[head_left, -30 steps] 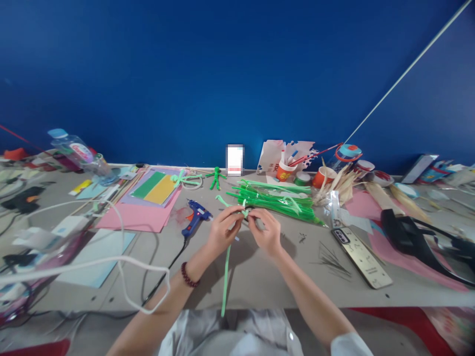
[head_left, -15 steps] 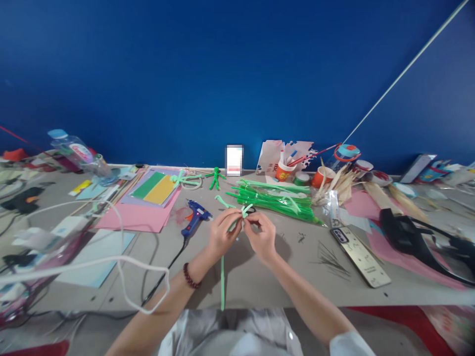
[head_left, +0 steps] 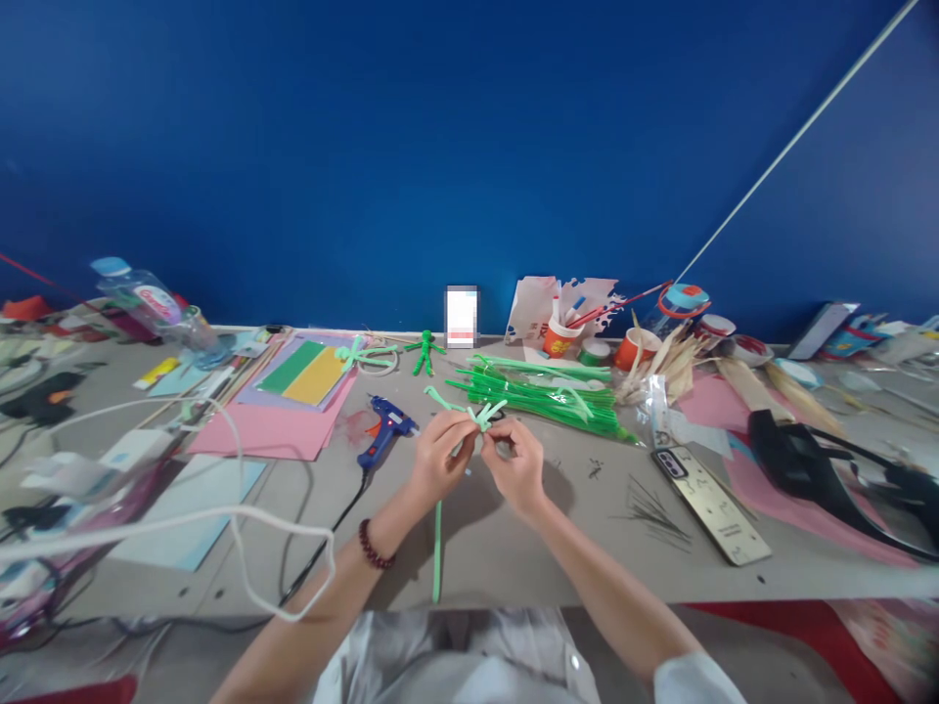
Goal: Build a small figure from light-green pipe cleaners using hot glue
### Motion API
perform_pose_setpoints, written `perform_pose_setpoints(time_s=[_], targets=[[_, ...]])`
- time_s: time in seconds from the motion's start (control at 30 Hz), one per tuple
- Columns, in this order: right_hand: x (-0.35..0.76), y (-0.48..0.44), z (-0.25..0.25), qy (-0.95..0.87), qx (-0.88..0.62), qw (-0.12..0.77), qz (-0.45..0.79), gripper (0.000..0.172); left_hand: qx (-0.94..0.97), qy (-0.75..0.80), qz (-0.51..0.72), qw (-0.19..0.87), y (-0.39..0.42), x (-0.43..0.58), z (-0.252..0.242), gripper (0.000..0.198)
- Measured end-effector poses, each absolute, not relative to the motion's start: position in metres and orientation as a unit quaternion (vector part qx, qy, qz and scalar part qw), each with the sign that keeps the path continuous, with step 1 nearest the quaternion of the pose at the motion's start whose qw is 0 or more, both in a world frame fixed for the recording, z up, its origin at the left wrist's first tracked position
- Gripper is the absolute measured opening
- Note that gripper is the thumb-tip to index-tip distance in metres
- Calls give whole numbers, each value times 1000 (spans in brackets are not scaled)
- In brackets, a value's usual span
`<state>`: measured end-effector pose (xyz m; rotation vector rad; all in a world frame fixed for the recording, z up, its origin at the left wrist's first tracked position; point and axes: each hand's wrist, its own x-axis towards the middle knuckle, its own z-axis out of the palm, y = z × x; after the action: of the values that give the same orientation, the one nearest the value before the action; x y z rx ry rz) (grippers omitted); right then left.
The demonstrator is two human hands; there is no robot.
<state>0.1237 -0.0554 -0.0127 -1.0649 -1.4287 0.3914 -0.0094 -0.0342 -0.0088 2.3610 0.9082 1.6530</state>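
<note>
The table (head_left: 558, 572) is bearing the work. A green bundle (head_left: 543, 399) is lying towards its back. Nearer the person, the left hand (head_left: 440, 456) and right hand (head_left: 515, 469) are meeting almost fingertip to fingertip, both pinching narrowly. To their left, a glue gun (head_left: 386, 430) is resting well apart. A pale strip (head_left: 438, 557) is running below the left hand, its upper end hidden. A green figure (head_left: 424, 352) is standing or leaning near the back edge. Smallest, a pale knot (head_left: 485, 415) is sitting between the fingertips, short ends fanning upward. The person seems to be twisting or tightening it; fingers are covering the join. The next move is probably calling for one steady pinch while the other is turning.
</note>
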Motion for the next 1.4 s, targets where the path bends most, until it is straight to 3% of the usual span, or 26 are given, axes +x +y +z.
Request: perform_pose_setpoints(time_s=[0.37,1.1,1.4], targets=[[141,-43,-5,-643,-392,601,267,10,762,329,550,90,-32,-13,-7,15],[151,-36,-4,-743,-380,521,181,16,799,291,522,65,-30,-11,-14,18],[144,-38,-10,-679,-422,560,217,11,752,347,546,128,-31,-9,-16,14]])
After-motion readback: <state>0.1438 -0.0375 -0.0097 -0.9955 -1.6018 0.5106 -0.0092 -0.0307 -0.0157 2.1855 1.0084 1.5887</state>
